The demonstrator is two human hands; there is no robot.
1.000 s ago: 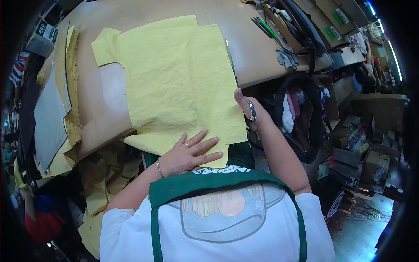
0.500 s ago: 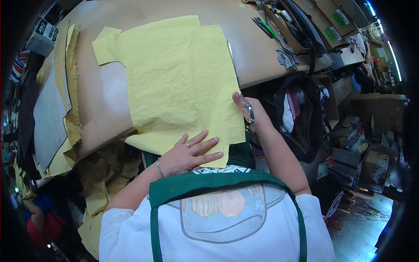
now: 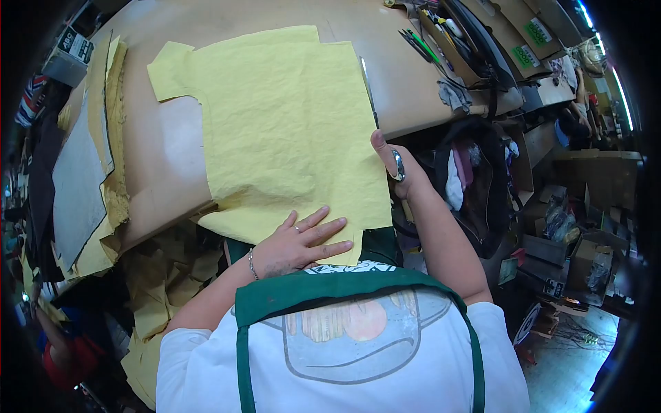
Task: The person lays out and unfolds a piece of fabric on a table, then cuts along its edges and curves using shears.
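A creased yellow cloth piece with notched, cut edges lies over the table's edge and down to my lap. My left hand rests flat on its lower part, fingers spread. At the right edge of the cloth, my right hand grips a pair of scissors, its thumb through the shiny metal handle loop. A blade shows along the cloth's upper right edge; the rest of the scissors and the other fingers are hidden under the cloth.
The brown table spans the front. Layered board and yellow sheets stand at the left. Pens and a grey rag lie upper right. An open black bag is right of my arm. A person in red is lower left.
My right hand and the scissors have shifted slightly upward, with the thumb raised and more of the blade showing. The cloth has shifted slightly right; my left hand stays in place.
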